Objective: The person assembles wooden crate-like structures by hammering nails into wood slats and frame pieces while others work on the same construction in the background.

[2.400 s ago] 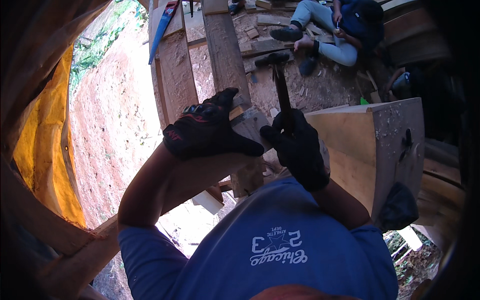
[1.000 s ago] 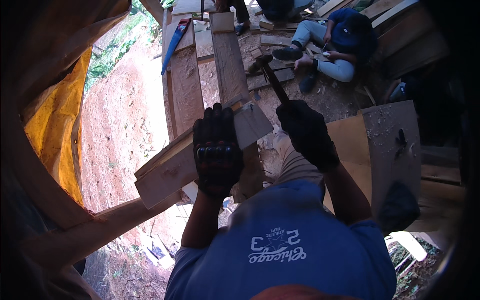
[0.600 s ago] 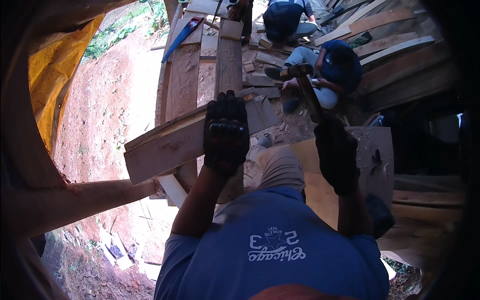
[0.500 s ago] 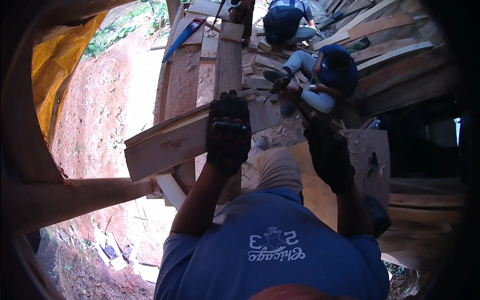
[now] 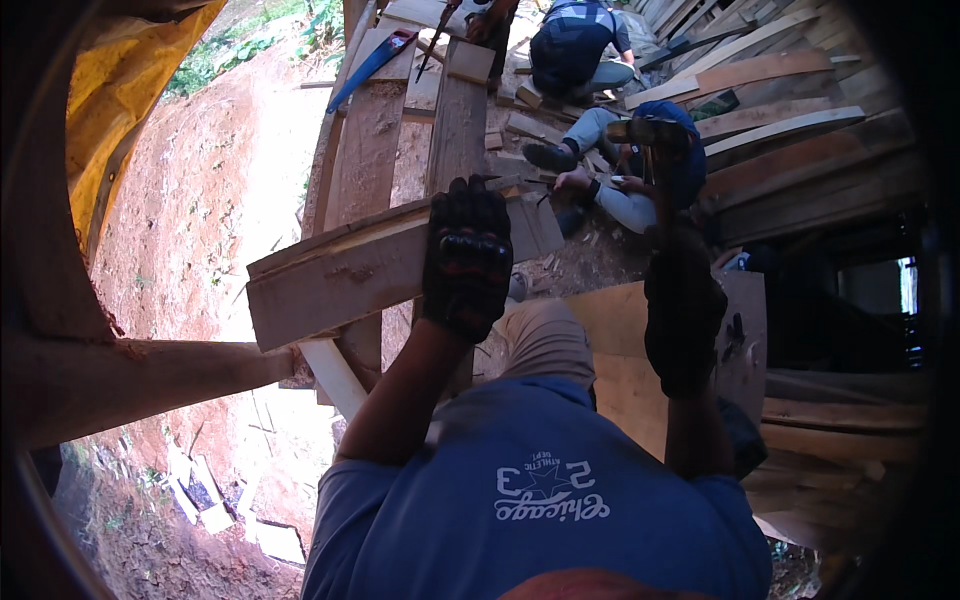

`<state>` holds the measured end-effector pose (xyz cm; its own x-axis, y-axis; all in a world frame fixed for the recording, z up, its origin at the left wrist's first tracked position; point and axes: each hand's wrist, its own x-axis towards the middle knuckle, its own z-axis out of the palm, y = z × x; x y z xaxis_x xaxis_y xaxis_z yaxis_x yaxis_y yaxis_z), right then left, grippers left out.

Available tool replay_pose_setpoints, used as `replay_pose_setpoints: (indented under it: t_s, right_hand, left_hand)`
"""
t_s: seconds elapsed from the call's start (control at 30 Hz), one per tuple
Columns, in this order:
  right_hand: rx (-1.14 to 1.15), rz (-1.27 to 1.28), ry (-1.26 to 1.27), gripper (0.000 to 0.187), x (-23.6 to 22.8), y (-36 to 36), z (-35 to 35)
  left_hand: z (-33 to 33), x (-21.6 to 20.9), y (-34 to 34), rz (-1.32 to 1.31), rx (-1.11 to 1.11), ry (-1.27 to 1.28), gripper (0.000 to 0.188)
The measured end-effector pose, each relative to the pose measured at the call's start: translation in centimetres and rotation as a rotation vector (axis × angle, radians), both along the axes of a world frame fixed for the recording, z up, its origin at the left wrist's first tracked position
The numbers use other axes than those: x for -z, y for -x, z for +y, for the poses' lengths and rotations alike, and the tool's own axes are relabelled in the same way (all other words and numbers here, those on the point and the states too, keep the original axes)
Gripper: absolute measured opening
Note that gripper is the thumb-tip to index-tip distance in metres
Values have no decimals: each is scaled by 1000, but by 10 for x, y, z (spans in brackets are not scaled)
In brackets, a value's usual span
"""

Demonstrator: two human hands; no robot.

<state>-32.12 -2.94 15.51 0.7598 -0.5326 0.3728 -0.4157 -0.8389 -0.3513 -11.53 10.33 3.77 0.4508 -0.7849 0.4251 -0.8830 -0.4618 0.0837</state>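
My left hand [image 5: 467, 262], in a black padded glove, is closed over a thick wooden plank [image 5: 335, 285] lying at a slant before me. Its fingers curl over the plank's far edge, partly hidden. A thin dark piece shows beside the fingertips; I cannot make out what it is. On the right, my gloved right hand [image 5: 685, 325] is wrapped round the handle of a hammer [image 5: 645, 132]. The hammer stands upright above the fist, its head well apart from the plank.
Long boards [image 5: 368, 150] run away beneath the plank, with a blue handsaw [image 5: 372, 68] on them. Two people [image 5: 655, 150] [image 5: 575, 45] sit and crouch ahead among stacked timber [image 5: 790, 110]. Another person's hand [image 5: 492, 22] is at the top. A wooden beam [image 5: 160, 385] crosses at left.
My right hand has shifted slightly to the right and the hammer has swung upright, its head now plainly seen. My left hand stays on the plank. The seated person's feet have moved.
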Motion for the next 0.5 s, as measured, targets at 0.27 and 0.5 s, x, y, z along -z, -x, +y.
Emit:
replay_pose_setpoints:
  t_s: [0.27,0.5]
  right_hand:
    - [-133,112,433,20,18,2,-13]
    - [-84,344,938,32,36,19,-18]
  left_hand:
    - [-4,6,-2,-24,-7,22,58]
    - [-6,1,-2,-35,-10,19,55]
